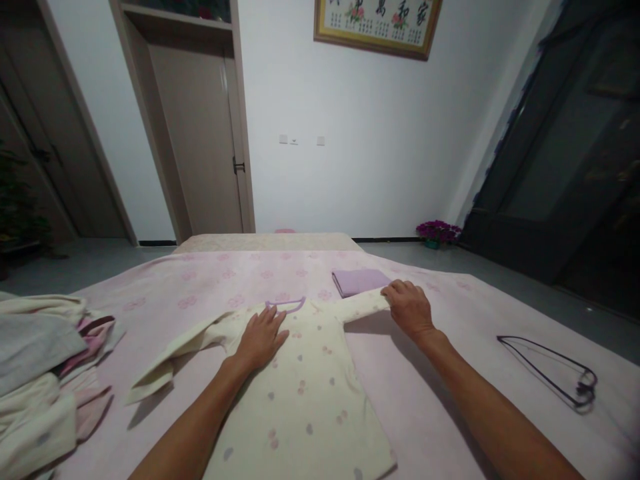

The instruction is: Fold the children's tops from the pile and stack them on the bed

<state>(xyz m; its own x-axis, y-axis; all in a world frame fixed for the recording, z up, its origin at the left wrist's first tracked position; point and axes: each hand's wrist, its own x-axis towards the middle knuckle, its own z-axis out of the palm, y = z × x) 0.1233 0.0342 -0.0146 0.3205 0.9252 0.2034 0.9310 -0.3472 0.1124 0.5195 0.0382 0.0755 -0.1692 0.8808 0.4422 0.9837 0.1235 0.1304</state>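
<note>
A cream long-sleeved shirt [305,373] with small hearts and cherries and a lilac neckband lies spread on the pink floral sheet [420,413]. My left hand [263,337] rests flat on its chest, just below the collar, fingers stretched out. The cuff of the sleeve on the right is pinched in my right hand [410,307], which pulls that sleeve out sideways. Loosely bent, the other sleeve [185,347] lies toward the lower left. Just behind the held cuff is a folded lilac cloth [361,281].
A heap of clothes [40,373] sits at the left. On the right lies a black wire hanger [550,367]. Beyond the bed are a door [195,133], a white wall and a pot of purple flowers [438,231].
</note>
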